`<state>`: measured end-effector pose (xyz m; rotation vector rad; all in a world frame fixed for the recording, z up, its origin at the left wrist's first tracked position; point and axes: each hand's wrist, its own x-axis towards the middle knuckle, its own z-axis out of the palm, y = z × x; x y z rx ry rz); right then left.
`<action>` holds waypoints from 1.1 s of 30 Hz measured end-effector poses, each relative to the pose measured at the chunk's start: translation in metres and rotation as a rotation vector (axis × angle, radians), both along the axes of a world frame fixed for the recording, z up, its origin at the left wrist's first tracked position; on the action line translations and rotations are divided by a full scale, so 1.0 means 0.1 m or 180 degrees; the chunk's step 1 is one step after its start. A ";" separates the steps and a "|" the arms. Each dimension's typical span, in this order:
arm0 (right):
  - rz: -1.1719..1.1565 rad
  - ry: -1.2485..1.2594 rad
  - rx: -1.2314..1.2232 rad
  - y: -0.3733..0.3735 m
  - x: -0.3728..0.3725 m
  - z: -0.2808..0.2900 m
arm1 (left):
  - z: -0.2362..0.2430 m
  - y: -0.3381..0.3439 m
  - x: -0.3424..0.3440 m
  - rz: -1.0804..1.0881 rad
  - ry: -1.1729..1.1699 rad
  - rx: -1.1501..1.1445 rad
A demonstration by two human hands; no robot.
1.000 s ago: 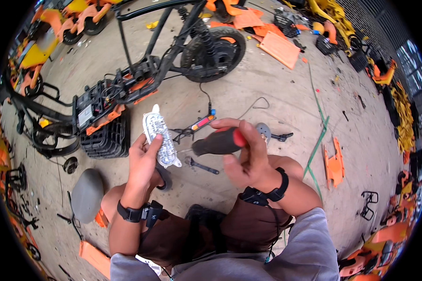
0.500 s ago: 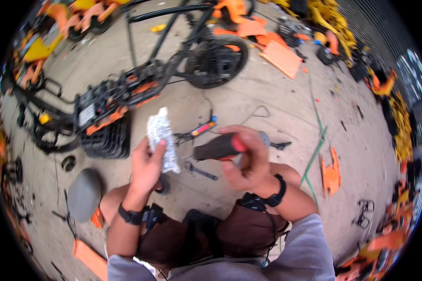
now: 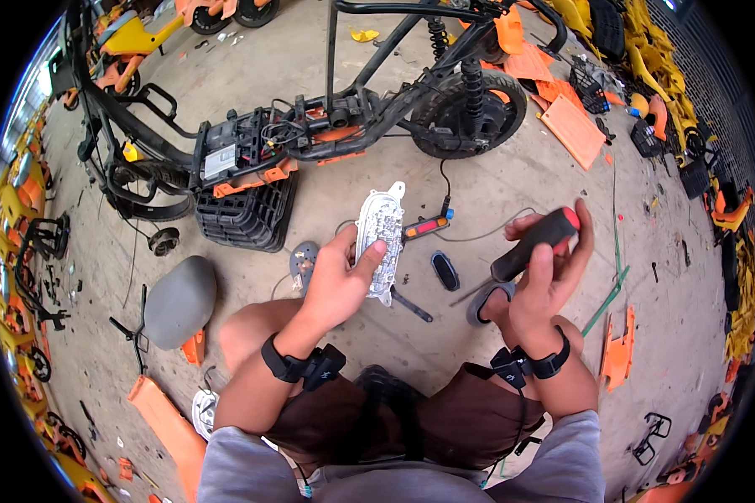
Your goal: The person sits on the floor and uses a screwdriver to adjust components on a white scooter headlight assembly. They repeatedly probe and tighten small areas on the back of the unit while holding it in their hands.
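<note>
1. Head view: the left hand (image 3: 337,281) clamps a lamp (image 3: 386,225), thumb on its face; this one long, rounded piece of glossy, ridged clear-and-white plastic is near the middle, above the floor.
2. The right hand (image 3: 547,293) has its fingers closed round one screwdriver (image 3: 524,251), its handle smooth black and red, its thin shaft pointing left and near, apart from the lamp.
3. Between them on the floor lies one oval black part (image 3: 445,271).
4. Far left, one ribbed black plastic crate (image 3: 247,214) stands, contents hidden; nearer lies one smooth grey seat (image 3: 180,303).
</note>
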<state>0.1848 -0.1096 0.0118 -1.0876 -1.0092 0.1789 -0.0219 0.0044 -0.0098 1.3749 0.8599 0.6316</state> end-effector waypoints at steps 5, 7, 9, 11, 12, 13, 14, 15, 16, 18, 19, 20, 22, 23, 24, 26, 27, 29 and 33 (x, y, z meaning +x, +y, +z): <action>0.0420 0.0833 -0.1312 0.08 -0.12 -0.04 | -0.13 -0.02 0.02 -0.0178 -0.0258 0.0011; 0.0471 0.0677 -0.1945 0.11 -0.12 -0.12 | -0.13 -0.07 0.06 -0.0314 -0.0160 -0.0010; 0.0687 0.0957 -0.2021 0.13 -0.14 -0.18 | -0.06 -0.09 0.13 -0.0497 -0.0142 -0.0092; 0.0759 0.1041 -0.2168 0.14 -0.13 -0.15 | 0.01 -0.10 0.13 -0.0719 -0.0185 -0.0261; 0.0847 0.1143 -0.2035 0.13 -0.13 -0.17 | 0.00 -0.12 0.15 -0.0759 -0.0147 -0.0214; 0.0881 0.1195 -0.2061 0.14 -0.13 -0.16 | 0.00 -0.12 0.15 -0.0783 -0.0100 -0.0137; 0.0916 0.1246 -0.2086 0.14 -0.13 -0.13 | 0.00 -0.12 0.16 -0.0806 -0.0053 -0.0060; 0.0953 0.1297 -0.2111 0.14 -0.12 -0.11 | 0.01 -0.15 0.18 -0.0821 0.0023 0.0013; 0.1010 0.1373 -0.2129 0.14 -0.13 -0.10 | 0.00 -0.16 0.17 -0.0806 -0.0094 0.0055; 0.1132 0.1523 -0.2164 0.15 -0.14 -0.07 | -0.05 -0.18 0.17 -0.0769 -0.0326 0.0145; 0.1172 0.1477 -0.2128 0.14 -0.14 -0.05 | -0.03 -0.18 0.17 -0.0811 -0.0268 0.0097; 0.1215 0.1429 -0.2092 0.14 -0.14 -0.03 | 0.00 -0.17 0.17 -0.0850 -0.0210 0.0050; 0.1242 0.1244 -0.2058 0.14 -0.14 -0.05 | 0.07 -0.16 0.16 -0.0912 -0.0097 -0.0112; 0.1223 0.1106 -0.2060 0.13 -0.15 -0.07 | 0.10 -0.16 0.15 -0.0936 -0.0041 -0.0229; 0.1228 0.1047 -0.2023 0.13 -0.16 -0.09 | 0.12 -0.16 0.14 -0.0959 0.0014 -0.0346; 0.1249 0.1010 -0.1943 0.13 -0.18 -0.11 | 0.18 -0.17 0.13 -0.0901 -0.0022 -0.0416; 0.1252 0.1028 -0.1931 0.14 -0.18 -0.11 | 0.18 -0.17 0.13 -0.0873 -0.0041 -0.0452; 0.1268 0.1072 -0.1955 0.16 -0.21 -0.11 | 0.13 -0.16 0.09 -0.0876 -0.0080 -0.0442; 0.1167 0.1232 -0.1825 0.14 -0.23 -0.15 | 0.09 -0.14 0.08 -0.0957 -0.0013 -0.0458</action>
